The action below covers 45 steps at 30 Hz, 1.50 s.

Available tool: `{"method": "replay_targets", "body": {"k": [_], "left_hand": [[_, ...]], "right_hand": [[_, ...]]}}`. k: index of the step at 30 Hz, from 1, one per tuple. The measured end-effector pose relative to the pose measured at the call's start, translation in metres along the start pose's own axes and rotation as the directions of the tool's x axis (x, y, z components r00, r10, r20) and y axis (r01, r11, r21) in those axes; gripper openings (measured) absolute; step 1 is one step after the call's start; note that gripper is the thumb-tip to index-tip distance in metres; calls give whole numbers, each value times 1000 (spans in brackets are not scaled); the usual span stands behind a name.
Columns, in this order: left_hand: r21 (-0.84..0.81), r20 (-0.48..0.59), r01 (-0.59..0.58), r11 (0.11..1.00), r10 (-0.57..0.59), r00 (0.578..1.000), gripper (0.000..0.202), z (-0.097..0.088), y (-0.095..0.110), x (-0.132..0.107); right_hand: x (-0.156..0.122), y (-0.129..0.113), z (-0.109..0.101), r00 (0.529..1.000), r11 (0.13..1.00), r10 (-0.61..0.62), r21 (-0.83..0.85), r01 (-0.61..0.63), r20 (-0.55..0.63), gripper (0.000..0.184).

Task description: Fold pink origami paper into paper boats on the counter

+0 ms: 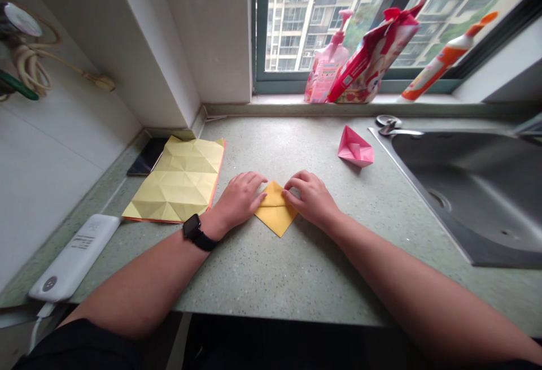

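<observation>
A yellow-orange sheet of origami paper (277,220), folded into a small diamond, lies flat on the counter in front of me. A crease or folded edge runs across its middle. My left hand (241,197) holds its left side, thumb on the paper and fingers curved above it. At the upper right edge, my right hand (312,196) grips the paper between thumb and bent fingers. The undersides of both hands' fingertips are partly hidden. Farther right sits a pink folded paper piece (355,148), hollow with pointed corners.
Creased yellow sheets (178,181) lie at left over a dark phone (146,156). A white power bank (75,257) with a cable rests near the left edge. A steel sink (474,200) is at right. Bottles and a red bag (376,56) stand on the windowsill.
</observation>
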<state>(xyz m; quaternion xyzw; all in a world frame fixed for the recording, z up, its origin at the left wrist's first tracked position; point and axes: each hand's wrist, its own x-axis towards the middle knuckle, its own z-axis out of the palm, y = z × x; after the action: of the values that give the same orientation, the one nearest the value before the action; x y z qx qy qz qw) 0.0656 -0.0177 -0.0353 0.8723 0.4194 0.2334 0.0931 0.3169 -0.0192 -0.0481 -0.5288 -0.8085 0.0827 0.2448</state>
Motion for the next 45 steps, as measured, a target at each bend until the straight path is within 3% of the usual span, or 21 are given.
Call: {"method": "replay_targets", "body": {"k": [4,7,18,24,29,35,38,42,45], "left_hand": [[58,57,-175,983,172,983,29,-2,2,-2],[7,122,-268,963,265,956,24,-4,3,-2],[-38,183,-223,974,226,957,29,-1,0,-1],[-38,152,-203,978,206,967,27,-1,-3,-1],[-64,100,-283,957,288,952,21,-1,-4,-1],[-72,130,-311,948,318,939,26,0,-6,-3],[-71,141,-292,954,299,944,25,-1,-6,-3],[-53,155,-278,959,283,947,28,0,-5,-3],[-40,155,-275,961,278,948,30,1,-5,-3]], "right_hand": [[2,1,3,1000,999,23,-26,-23,3,14],[4,1,5,999,999,34,-39,-33,12,15],[0,0,6,994,999,-26,33,30,-110,9],[-2,1,11,998,998,-58,-1,58,-22,18],[0,5,11,999,999,-37,-9,37,33,20],[0,4,11,997,999,-35,-34,37,68,26],[1,6,13,997,999,-17,-37,20,80,38],[3,19,16,993,998,51,-37,-47,107,77],[6,33,12,980,994,98,-56,-90,171,93]]}}
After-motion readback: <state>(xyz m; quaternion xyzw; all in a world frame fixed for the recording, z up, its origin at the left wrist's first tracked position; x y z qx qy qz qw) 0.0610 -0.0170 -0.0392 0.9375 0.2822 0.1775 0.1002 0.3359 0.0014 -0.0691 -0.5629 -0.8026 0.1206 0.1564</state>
